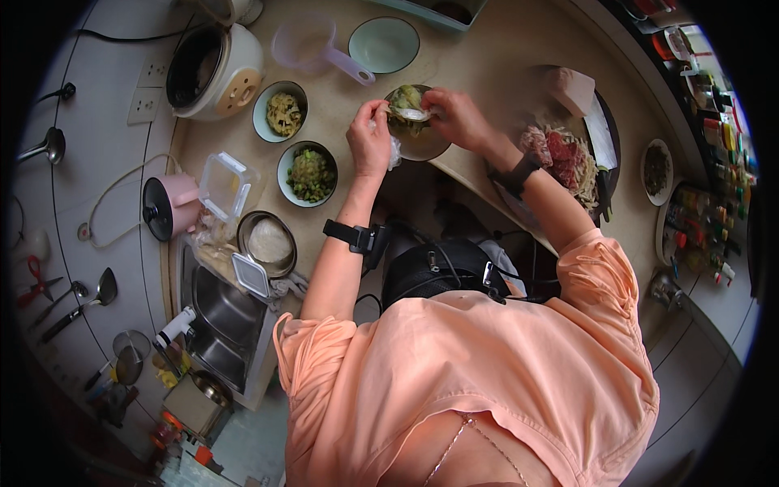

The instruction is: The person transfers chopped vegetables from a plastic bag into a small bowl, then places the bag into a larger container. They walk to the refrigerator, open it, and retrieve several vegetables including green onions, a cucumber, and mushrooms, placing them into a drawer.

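A small clear plastic bag (410,114) is pinched at its mouth between my two hands. My left hand (370,143) grips one side, and crumpled film hangs below its fingers. On the other side, my right hand (457,119) holds the opposite edge. Green chopped vegetable matter (406,97) shows at the bag; whether it is all inside cannot be made out. Directly beneath is a dark-rimmed bowl (421,149) near the counter's front edge, partly covered by the bag and hands. Bowls of yellowish chopped food (284,114) and chopped greens (311,175) stand left of my left hand.
A round board (608,128) on the right bears sliced red meat (563,159), a pale block (569,91) and a cleaver (599,135). An empty pale bowl (384,45), lilac strainer (316,49) and rice cooker (228,79) stand behind. The sink (225,310) is at lower left.
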The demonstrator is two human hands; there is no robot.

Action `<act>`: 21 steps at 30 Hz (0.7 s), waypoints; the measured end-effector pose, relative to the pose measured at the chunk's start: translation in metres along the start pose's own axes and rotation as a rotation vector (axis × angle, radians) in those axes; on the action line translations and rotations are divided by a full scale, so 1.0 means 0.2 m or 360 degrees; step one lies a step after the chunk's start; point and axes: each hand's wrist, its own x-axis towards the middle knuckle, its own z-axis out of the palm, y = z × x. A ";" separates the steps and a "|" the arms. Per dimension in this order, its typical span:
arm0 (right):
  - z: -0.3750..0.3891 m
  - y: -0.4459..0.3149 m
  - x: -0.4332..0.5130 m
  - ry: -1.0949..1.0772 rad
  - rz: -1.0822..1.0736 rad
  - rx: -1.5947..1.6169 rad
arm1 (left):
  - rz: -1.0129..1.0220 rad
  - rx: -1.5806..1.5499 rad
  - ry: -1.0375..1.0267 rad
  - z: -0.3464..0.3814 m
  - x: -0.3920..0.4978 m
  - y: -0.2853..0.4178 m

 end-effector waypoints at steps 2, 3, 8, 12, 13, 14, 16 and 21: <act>0.02 -0.01 -0.01 0.0003 -0.0018 -0.0025 | -0.0079 -0.0127 0.0003 0.01 0.01 -0.01; 0.02 -0.01 -0.01 0.0012 -0.0038 -0.0039 | -0.0107 -0.0189 0.0018 0.02 0.01 -0.02; 0.04 0.01 -0.02 0.0100 -0.0071 0.0017 | -0.0657 -0.0920 0.0009 0.06 -0.01 -0.01; 0.04 0.04 -0.02 0.0126 -0.0070 0.0044 | -0.0855 -0.1240 -0.0048 0.06 -0.02 0.01; 0.04 0.05 -0.02 0.0112 -0.0018 0.0038 | -0.0874 -0.1307 -0.0089 0.05 -0.02 0.01; 0.04 0.05 -0.01 0.0111 0.0000 0.0037 | -0.0901 -0.1378 -0.0142 0.05 -0.01 0.01; 0.04 0.06 0.00 0.0141 0.0009 0.0063 | -0.0969 -0.1269 -0.0268 0.02 -0.01 0.00; 0.04 0.08 0.01 0.0175 -0.0014 0.0057 | -0.0902 -0.1046 -0.0511 -0.04 0.00 0.00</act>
